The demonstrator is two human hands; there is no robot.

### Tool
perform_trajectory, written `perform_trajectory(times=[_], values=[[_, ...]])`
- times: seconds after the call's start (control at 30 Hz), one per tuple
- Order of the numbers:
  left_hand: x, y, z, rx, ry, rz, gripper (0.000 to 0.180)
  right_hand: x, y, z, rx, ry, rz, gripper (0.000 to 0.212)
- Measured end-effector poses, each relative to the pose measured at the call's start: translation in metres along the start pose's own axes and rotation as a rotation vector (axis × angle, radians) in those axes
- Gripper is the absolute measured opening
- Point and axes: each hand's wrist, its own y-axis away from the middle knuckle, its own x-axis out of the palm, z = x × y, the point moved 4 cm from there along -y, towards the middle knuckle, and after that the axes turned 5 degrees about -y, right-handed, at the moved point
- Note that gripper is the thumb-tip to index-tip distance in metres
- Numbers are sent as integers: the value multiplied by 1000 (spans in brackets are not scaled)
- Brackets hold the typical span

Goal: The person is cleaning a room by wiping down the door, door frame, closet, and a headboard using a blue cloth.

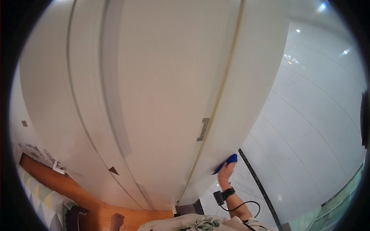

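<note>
My right hand [226,171] presses a blue cloth [226,163] against the white door frame [216,154], near its right-hand edge. The fingers lie over the cloth, which is folded or bunched under them. Around the right wrist sits a black strap with a small black device [223,195], and a black cable loops from it along the forearm. At the bottom, low in front of the white door [162,96], my left hand [117,221] is curled into a fist. Nothing shows in it.
A metal plate [203,129] is set beside the frame's seam. White tiled wall [308,104] rises on the right, above a dark floor strip [260,186]. At lower left are orange-brown wood flooring [98,211], a patterned bed cover [38,192] and a dark stool-like object [73,217].
</note>
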Motion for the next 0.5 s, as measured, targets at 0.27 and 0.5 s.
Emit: perform_trajectory(times=[0.27, 0.5], values=[[-66, 41, -39, 38, 414, -152, 25, -168, -143, 331, -841, -601, -284, 22], [14, 23, -33, 190, 287, -160, 28, -172, -248, 512, -1508, 190, -653, 34]])
